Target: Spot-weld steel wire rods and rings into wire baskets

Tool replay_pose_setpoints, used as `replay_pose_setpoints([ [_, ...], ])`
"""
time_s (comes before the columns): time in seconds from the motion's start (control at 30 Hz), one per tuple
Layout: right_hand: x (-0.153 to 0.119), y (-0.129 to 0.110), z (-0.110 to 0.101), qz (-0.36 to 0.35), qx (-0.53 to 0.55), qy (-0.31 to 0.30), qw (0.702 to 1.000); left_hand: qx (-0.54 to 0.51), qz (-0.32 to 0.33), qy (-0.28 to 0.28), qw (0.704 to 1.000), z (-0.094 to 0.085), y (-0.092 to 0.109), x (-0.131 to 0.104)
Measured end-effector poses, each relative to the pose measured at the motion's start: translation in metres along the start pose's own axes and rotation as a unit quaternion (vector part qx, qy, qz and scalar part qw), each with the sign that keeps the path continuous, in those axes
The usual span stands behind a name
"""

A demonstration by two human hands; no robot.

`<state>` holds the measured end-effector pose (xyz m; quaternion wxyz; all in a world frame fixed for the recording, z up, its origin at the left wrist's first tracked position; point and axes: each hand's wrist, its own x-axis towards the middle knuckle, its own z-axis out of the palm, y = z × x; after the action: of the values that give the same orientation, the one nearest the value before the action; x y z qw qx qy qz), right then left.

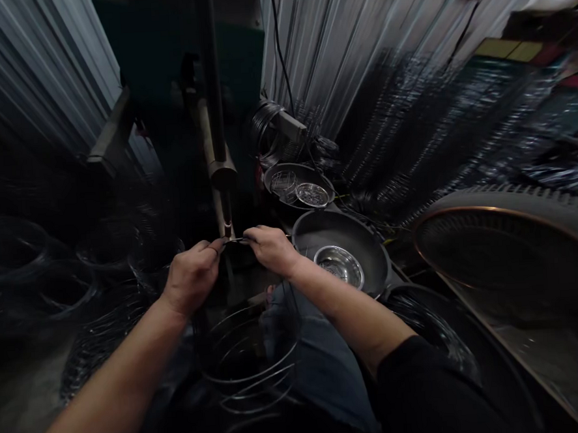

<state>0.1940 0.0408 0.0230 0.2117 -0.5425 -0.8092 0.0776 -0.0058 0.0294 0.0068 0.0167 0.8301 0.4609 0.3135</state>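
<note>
My left hand (194,274) is closed, its fingertips pinching a thin metal wire (236,240) just below the machine's upright rod (216,97). From the other side my right hand (271,249) pinches the same wire, also closed. Between the hands, the wire lies at the rod's copper-coloured tip (228,229); I cannot tell if they touch. Below my hands, several large wire hoops (252,379) hang or rest in front of my legs. How they connect to the held wire is too dark to make out.
To the right stands a dark round tray (368,238) with a shiny metal bowl (337,251). Behind it another tray (272,169) holds a smaller bowl (312,194). A round fan-like guard (493,197) is farther right. Wire coils (105,332) lie at left.
</note>
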Motion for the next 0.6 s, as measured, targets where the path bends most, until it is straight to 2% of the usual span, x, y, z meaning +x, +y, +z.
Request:
replay_pose_setpoints([
  [0.17,0.012,0.004,0.002,0.008,-0.011,-0.028,1.0,-0.064,-0.031,0.003,0.997,0.008,-0.008,0.007],
  [0.6,0.03,-0.014,-0.004,0.023,-0.159,-0.066,0.985,-0.055,-0.058,0.032,0.996,0.004,-0.015,0.025],
])
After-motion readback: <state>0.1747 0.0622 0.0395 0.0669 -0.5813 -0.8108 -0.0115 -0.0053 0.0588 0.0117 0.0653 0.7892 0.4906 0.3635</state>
